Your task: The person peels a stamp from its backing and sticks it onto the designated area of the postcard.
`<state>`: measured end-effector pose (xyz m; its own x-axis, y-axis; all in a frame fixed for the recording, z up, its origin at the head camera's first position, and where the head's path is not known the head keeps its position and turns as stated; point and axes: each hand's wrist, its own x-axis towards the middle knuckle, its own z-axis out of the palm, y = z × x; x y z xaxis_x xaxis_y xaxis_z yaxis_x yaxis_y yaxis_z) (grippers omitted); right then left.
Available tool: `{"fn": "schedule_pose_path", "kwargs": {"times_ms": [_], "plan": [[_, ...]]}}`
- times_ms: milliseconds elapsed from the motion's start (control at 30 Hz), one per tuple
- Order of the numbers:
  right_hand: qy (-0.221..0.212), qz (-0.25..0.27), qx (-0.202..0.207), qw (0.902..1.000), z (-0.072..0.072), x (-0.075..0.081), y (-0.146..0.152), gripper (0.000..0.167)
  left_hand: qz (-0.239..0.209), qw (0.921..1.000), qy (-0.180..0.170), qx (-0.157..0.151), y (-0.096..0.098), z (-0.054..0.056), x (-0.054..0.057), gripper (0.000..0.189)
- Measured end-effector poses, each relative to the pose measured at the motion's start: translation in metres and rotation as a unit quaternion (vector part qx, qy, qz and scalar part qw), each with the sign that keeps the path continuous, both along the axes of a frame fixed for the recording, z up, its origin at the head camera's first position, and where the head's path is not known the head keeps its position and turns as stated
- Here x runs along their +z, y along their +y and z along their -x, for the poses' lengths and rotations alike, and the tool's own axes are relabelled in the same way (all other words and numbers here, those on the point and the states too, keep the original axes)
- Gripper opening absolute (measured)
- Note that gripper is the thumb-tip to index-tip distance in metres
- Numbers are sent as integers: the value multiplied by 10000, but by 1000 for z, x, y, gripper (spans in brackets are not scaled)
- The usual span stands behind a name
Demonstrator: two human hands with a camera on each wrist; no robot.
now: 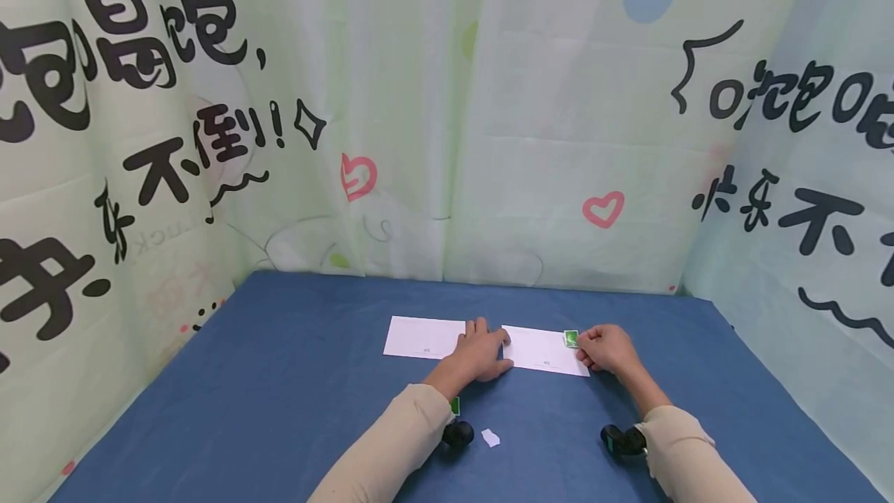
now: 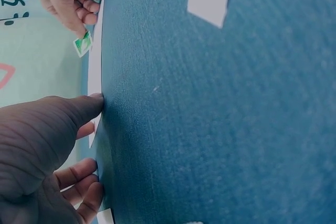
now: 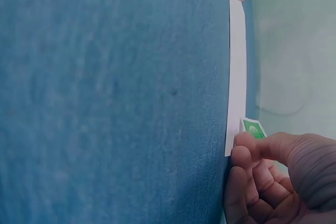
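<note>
1 grn. stamp (image 1: 570,338), tilted, pinched in fingers of R hand (image 1: 609,348), at R end of wht. card (image 1: 536,348). 1 L hand (image 1: 480,352): fingers spread, touching card's L end. Handling (advised): square stamp to corner, brace card w/ L fingers, lower one edge first. 1 2nd card (image 1: 422,337): L of L fingers.

Head view looks forward-down; closer wrist views, turned sideways, skim the table (image 2: 220,108) and share a stamp (image 2: 82,45).

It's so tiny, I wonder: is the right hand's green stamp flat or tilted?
Tilted: both wrist views show the green stamp pinched by the right hand, angled up from the white paper. Edge contact: cannot tell.
</note>
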<state>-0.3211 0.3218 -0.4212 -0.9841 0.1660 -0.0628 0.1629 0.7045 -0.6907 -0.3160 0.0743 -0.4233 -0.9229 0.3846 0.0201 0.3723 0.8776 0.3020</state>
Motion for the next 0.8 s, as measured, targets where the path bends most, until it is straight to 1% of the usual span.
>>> {"fn": "schedule_pose_path", "kwargs": {"times_ms": [367,500,800], "plan": [[-67,-231,-7,9997,6,-2,3,23,52,10000,1,-23,0,2,-2,38],[-64,-258,9,9996,7,-2,4,22,31,10000,-16,-17,-1,1,0,38],[-107,-359,21,9993,7,0,4,21,13,10000,-16,-7,-1,2,-2,38]]}}
